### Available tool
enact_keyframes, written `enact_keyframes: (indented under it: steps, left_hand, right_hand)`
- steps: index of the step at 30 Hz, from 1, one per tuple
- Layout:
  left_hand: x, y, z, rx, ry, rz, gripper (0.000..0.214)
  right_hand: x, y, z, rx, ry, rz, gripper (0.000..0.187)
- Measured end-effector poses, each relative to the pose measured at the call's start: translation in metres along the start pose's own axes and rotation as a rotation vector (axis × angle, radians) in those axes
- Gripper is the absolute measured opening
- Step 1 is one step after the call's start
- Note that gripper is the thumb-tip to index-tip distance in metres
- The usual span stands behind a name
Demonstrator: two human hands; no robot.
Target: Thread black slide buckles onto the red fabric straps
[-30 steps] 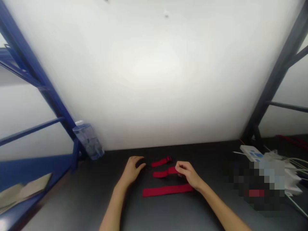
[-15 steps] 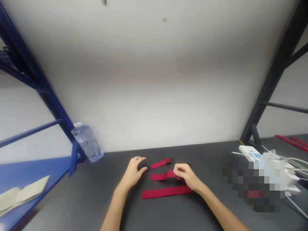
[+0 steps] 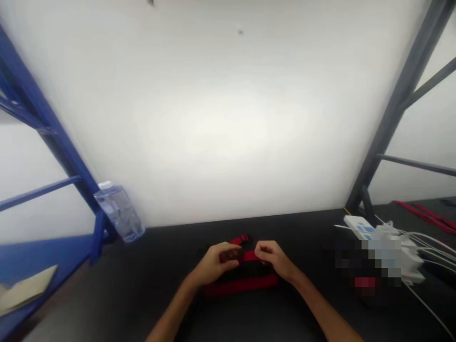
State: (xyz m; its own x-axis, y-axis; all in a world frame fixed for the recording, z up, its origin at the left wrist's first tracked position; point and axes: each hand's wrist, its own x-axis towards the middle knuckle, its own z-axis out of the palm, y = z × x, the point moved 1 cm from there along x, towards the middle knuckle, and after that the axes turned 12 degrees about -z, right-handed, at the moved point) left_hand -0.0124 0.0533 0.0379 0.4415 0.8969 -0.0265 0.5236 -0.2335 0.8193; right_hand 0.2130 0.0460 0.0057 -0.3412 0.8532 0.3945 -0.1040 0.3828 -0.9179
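Note:
My right hand (image 3: pixel 273 259) pinches a short red webbing strap (image 3: pixel 250 256) between thumb and fingers over the dark table. My left hand (image 3: pixel 216 262) is at the strap's left end, with thumb and fingers curved but apart; whether it touches the strap I cannot tell. Just behind the hands lies another red strap with a black buckle (image 3: pixel 243 238), partly covered by my left fingers. A longer flat red strap (image 3: pixel 242 285) rests in front of both hands.
A clear plastic bottle (image 3: pixel 120 211) leans by the blue frame (image 3: pixel 71 156) at left. Pale folded material (image 3: pixel 30 289) lies on a blue surface. On the right are a white box (image 3: pixel 359 227), white cables (image 3: pixel 423 242), a blurred-out patch and red straps (image 3: pixel 425 216).
My left hand has moved right, from beside small black parts to the left end of the strap. My right hand keeps its pinch. The wall looks brighter and the table darker.

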Motion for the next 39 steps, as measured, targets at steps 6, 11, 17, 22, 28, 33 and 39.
enact_keyframes:
  steps: [6, 11, 17, 22, 28, 33, 39]
  left_hand:
    - [-0.004, -0.003, -0.008, 0.144, 0.069, 0.047, 0.015]
    - [-0.017, -0.011, -0.032, 0.035, 0.070, -0.052, 0.024]
    - [-0.028, -0.012, -0.026, -0.058, -0.143, -0.189, 0.031]
    - [-0.028, -0.013, -0.018, -0.049, -0.208, -0.243, 0.030]
    - [-0.026, -0.016, -0.014, -0.021, -0.212, -0.220, 0.027]
    - [-0.025, -0.016, -0.009, -0.003, -0.196, -0.196, 0.025]
    - [-0.024, -0.017, -0.007, 0.072, -0.166, -0.169, 0.024]
  right_hand:
    - [0.000, 0.002, 0.003, -0.044, -0.022, -0.012, 0.030]
    - [-0.002, -0.003, -0.004, -0.114, -0.032, 0.020, 0.023]
    - [-0.008, -0.012, -0.012, -0.145, -0.184, 0.092, 0.017]
    - [-0.011, -0.009, -0.015, -0.202, -0.230, 0.128, 0.017]
    - [-0.016, -0.002, -0.014, -0.319, -0.286, 0.142, 0.012]
    - [-0.016, -0.004, -0.019, -0.345, -0.273, 0.135, 0.011]
    - [-0.015, 0.001, -0.023, -0.406, -0.285, 0.105, 0.008]
